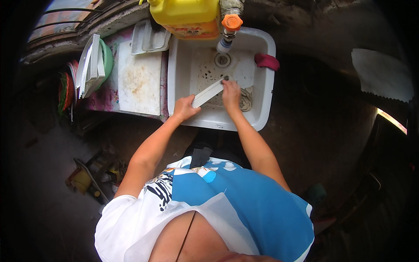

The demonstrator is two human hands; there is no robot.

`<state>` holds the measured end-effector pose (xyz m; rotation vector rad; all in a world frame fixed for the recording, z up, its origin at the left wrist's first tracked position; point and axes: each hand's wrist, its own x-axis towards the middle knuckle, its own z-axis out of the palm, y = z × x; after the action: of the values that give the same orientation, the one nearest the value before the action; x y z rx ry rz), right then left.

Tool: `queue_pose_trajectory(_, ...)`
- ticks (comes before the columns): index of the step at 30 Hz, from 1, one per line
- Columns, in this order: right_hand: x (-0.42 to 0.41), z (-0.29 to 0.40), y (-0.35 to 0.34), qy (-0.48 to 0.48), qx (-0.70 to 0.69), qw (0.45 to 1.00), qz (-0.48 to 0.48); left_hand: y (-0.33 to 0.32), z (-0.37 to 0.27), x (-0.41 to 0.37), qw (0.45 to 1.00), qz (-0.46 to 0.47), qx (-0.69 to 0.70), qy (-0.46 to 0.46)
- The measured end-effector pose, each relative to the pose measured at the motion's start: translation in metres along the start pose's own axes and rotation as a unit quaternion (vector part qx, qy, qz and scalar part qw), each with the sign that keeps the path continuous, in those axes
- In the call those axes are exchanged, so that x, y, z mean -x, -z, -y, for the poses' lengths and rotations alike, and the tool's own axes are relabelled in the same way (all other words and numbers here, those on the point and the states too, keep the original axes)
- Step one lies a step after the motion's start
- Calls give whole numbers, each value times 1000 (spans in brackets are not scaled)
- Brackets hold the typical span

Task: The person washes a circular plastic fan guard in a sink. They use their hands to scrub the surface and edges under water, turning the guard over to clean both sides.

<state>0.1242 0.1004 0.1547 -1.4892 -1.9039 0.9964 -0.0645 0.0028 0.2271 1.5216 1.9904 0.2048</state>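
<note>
Over a white sink basin [221,124], my left hand [186,108] grips the near end of a long narrow white strip, apparently plastic [209,94]. The strip slants up and to the right across the basin. At its far end, my right hand [231,93] holds a small dark object [226,78] against it; what that object is cannot be told. Dark specks lie on the basin floor around the drain [222,60]. A crumpled wet cloth [245,99] lies in the basin, right of my right hand.
An orange-handled tap [232,22] reaches over the basin beside a yellow plastic jug [186,18]. A dark red cloth [266,62] hangs on the right rim. At left are a stained white board [140,78], clear plastic trays [151,38] and a green basin [106,62] holding white panels.
</note>
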Motion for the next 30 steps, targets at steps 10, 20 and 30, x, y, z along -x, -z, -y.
queue_pose_trajectory(10,-59,-53,41,-359,-584,715,135,22,9,-3,998,41,37,-6)
queue_pose_trajectory(20,-64,35,60,-30,-110,989,-91,4,-47,-41,1000,-16,-7,10)
queue_pose_trajectory(30,-41,23,64,67,60,994,-60,-4,-76,-51,998,28,51,-36)
